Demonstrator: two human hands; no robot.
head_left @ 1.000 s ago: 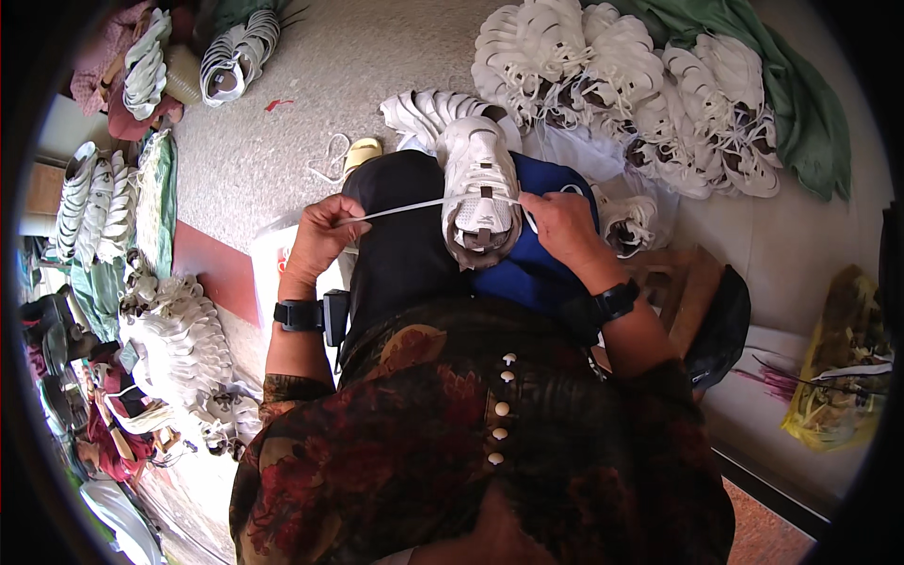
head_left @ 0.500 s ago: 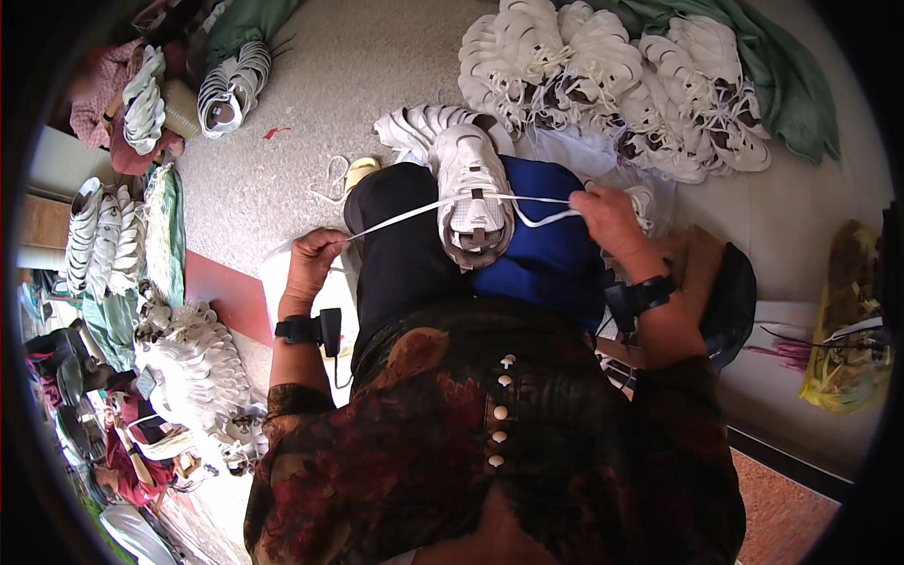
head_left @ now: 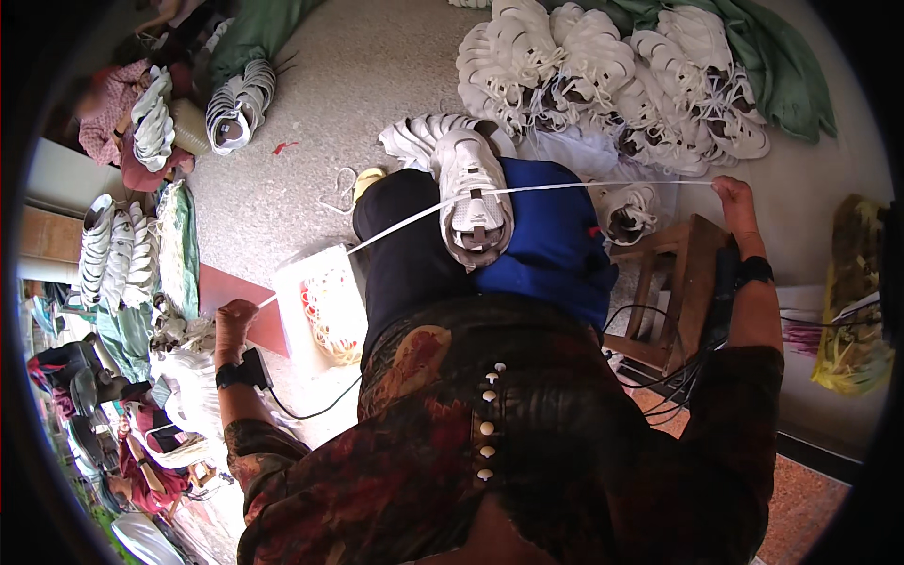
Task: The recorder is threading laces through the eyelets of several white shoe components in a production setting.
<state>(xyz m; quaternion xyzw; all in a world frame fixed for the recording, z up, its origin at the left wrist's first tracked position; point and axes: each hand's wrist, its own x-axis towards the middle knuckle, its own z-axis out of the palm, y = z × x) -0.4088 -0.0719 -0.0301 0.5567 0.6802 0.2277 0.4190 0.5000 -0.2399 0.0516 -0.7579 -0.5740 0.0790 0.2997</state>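
Observation:
A white shoe upper (head_left: 476,212) with grey mesh rests across my knees, its opening toward me. One white shoelace (head_left: 556,187) runs through it and is stretched out to both sides. My left hand (head_left: 234,318) is closed on one end, low on the left beside the white bag. Far out to the right, my right hand (head_left: 733,192) grips the other end, above the wooden stool. Beyond the shoe upper, a nested row of white uppers (head_left: 424,141) lies against my knees.
A large heap of white uppers (head_left: 584,66) covers the floor ahead on the right. A white bag of laces (head_left: 325,301) stands by my left leg, a wooden stool (head_left: 692,282) with cables at my right. More stacked uppers (head_left: 118,245) and people (head_left: 113,113) are on the left.
My hands have moved far apart, the left outward and toward me, the right outward. The lace's loose right-hand loop is gone, and it is now pulled straight across the shoe upper.

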